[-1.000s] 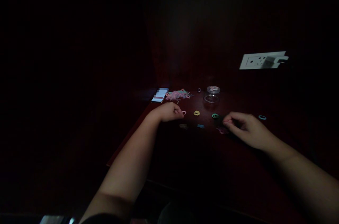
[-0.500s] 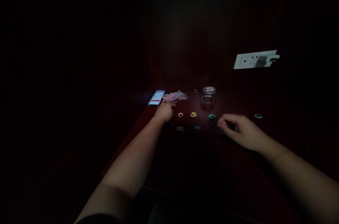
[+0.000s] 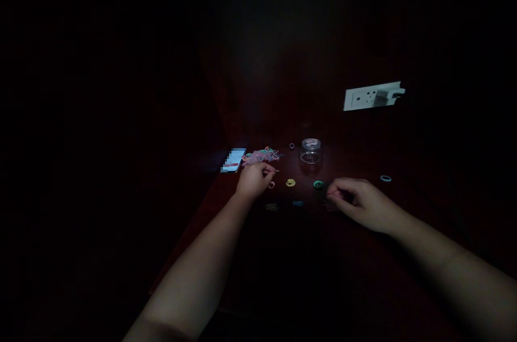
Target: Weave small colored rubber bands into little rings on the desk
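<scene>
My left hand (image 3: 254, 179) is closed in a pinch, with a small pale rubber band (image 3: 277, 171) sticking out past the fingertips. Just behind it lies a tangled pile of pastel rubber bands (image 3: 260, 156), mostly pink. Partly behind its fingers is a pink rubber band (image 3: 272, 185). My right hand (image 3: 357, 200) hovers low over the table, thumb and fingertips pressed together; whatever they hold is too dark to make out. Beside its fingertips sits a green group of bands (image 3: 319, 184), and left of that a yellow group (image 3: 291, 183).
A lidded clear jar (image 3: 311, 152) stands at the back. Left of the pile lies a lit phone (image 3: 234, 160). Dim blue bands (image 3: 298, 203) and pale bands (image 3: 272, 207) lie nearer me. One light-blue band (image 3: 385, 178) lies far right. A wall socket (image 3: 371, 96) holds a plug.
My left hand has drawn back from the pile's edge and shifted right, a small band now in its pinch. My right hand stays nearly in place. The whole view has shifted slightly.
</scene>
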`<act>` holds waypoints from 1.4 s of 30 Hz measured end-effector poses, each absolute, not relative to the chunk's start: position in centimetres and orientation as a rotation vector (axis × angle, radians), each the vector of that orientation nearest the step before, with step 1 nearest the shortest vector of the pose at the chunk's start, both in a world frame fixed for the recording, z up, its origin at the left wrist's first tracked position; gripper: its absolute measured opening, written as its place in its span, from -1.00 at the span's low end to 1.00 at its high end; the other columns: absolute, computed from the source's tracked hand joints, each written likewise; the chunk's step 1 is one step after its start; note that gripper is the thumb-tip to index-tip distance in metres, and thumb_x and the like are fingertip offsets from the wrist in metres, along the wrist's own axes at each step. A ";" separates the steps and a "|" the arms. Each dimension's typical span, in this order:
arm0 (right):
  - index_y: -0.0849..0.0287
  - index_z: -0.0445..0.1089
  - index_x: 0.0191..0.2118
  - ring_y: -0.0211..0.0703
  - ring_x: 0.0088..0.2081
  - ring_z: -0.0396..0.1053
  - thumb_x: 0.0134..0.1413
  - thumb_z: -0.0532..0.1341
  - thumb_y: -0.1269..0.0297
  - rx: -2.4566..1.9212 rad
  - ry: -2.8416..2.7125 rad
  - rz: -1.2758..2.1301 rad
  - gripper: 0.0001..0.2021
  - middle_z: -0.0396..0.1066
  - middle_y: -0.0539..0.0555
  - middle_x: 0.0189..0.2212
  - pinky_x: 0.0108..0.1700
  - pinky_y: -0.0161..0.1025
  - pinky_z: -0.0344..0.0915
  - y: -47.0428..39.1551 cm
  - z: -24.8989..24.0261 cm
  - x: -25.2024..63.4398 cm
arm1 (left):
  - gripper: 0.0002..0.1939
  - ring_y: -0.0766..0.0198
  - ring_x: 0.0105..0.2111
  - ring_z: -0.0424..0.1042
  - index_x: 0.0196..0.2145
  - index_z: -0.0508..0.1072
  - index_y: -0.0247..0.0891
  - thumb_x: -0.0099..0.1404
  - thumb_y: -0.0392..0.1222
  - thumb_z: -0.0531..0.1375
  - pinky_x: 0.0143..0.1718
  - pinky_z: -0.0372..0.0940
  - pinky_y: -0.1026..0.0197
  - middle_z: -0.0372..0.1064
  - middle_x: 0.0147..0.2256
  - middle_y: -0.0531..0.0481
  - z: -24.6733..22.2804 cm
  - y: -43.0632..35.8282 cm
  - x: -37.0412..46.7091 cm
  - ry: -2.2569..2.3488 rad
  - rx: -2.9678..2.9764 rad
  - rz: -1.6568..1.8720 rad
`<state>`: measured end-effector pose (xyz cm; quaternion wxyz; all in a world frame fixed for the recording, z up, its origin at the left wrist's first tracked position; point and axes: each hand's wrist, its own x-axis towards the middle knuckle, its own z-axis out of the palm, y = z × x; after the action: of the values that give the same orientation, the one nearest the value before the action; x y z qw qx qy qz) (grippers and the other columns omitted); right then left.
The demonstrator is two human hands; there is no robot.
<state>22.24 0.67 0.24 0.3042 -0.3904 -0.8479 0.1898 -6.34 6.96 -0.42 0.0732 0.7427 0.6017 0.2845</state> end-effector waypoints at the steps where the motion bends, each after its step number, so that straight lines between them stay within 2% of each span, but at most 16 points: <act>1: 0.15 0.36 -0.40 -0.22 -0.49 0.29 0.21 0.13 0.22 -1.027 -2.249 0.496 -0.80 0.37 0.00 -0.54 -0.41 -0.27 0.22 0.6 0.3 22.2 | -0.85 0.27 -0.28 0.51 -0.25 0.55 -0.18 0.29 -0.14 0.19 -0.16 0.35 0.26 0.56 -0.27 0.02 -0.3 6.3 -5.5 1.751 2.253 0.875; 4: 0.15 0.36 -0.36 -0.23 -0.48 0.28 0.20 0.14 0.23 -1.027 -2.266 0.488 -0.85 0.35 -0.01 -0.52 -0.41 -0.28 0.21 0.4 0.3 21.9 | -0.92 0.28 -0.28 0.49 -0.31 0.52 -0.19 0.27 -0.21 0.21 -0.19 0.33 0.27 0.54 -0.30 0.04 -0.1 4.3 -2.9 1.418 2.416 1.006; 8: 0.13 0.35 -0.24 -0.25 -0.47 0.26 0.18 0.16 0.25 -1.058 -2.241 0.525 -0.91 0.30 -0.05 -0.50 -0.41 -0.30 0.20 0.2 0.0 21.6 | -0.91 0.27 -0.23 0.47 -0.26 0.50 -0.16 0.30 -0.21 0.19 -0.14 0.31 0.23 0.53 -0.26 0.05 0.0 2.1 -0.4 1.138 2.567 1.046; 13: 0.12 0.32 -0.24 -0.27 -0.48 0.22 0.18 0.17 0.26 -1.053 -2.204 0.551 -0.92 0.27 -0.07 -0.49 -0.44 -0.32 0.17 0.3 -0.4 21.4 | -0.93 0.25 -0.26 0.46 -0.26 0.49 -0.13 0.31 -0.17 0.19 -0.19 0.31 0.19 0.51 -0.30 0.06 0.1 1.2 0.3 1.132 2.629 0.995; 17: 0.12 0.29 -0.12 -0.27 -0.48 0.23 0.16 0.19 0.28 -1.040 -2.156 0.564 -0.83 0.27 -0.07 -0.46 -0.43 -0.32 0.18 0.5 -0.6 21.4 | -0.93 0.24 -0.27 0.45 -0.25 0.48 -0.13 0.31 -0.17 0.20 -0.20 0.30 0.18 0.51 -0.30 0.08 0.1 1.2 0.2 1.123 2.640 1.005; 21: 0.13 0.33 -0.25 -0.26 -0.47 0.22 0.21 0.14 0.27 -1.025 -2.174 0.565 -0.92 0.26 -0.06 -0.50 -0.42 -0.31 0.17 0.5 -0.7 21.4 | -0.94 0.26 -0.30 0.44 -0.27 0.47 -0.13 0.32 -0.16 0.19 -0.23 0.29 0.20 0.49 -0.33 0.09 0.1 1.0 0.3 1.090 2.655 1.002; 23: 0.14 0.33 -0.33 -0.26 -0.47 0.21 0.22 0.13 0.25 -1.031 -2.185 0.549 -0.88 0.26 -0.06 -0.52 -0.42 -0.31 0.16 0.5 -0.6 21.5 | -0.94 0.26 -0.31 0.43 -0.27 0.46 -0.14 0.32 -0.16 0.20 -0.25 0.29 0.20 0.48 -0.35 0.08 0.2 0.9 0.4 1.085 2.659 0.999; 34: 0.17 0.35 -0.35 -0.25 -0.49 0.23 0.21 0.15 0.20 -1.005 -2.180 0.576 -0.82 0.31 -0.03 -0.53 -0.43 -0.30 0.18 0.8 -0.6 21.8 | -0.88 0.20 -0.17 0.44 -0.19 0.45 -0.14 0.28 -0.18 0.22 -0.14 0.32 0.14 0.51 -0.20 0.06 0.5 0.9 0.3 1.052 2.680 1.025; 42: 0.17 0.38 -0.35 -0.25 -0.49 0.23 0.20 0.16 0.21 -1.001 -2.191 0.580 -0.83 0.30 -0.03 -0.54 -0.43 -0.30 0.18 0.8 -0.5 21.8 | -0.89 0.23 -0.20 0.44 -0.19 0.44 -0.14 0.31 -0.21 0.18 -0.17 0.32 0.15 0.51 -0.22 0.06 0.5 1.1 0.4 1.020 2.707 1.003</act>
<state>21.83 0.78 -0.53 0.3260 -0.3820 -0.8359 0.2215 0.38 1.09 0.49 0.0398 0.8835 0.3330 0.3272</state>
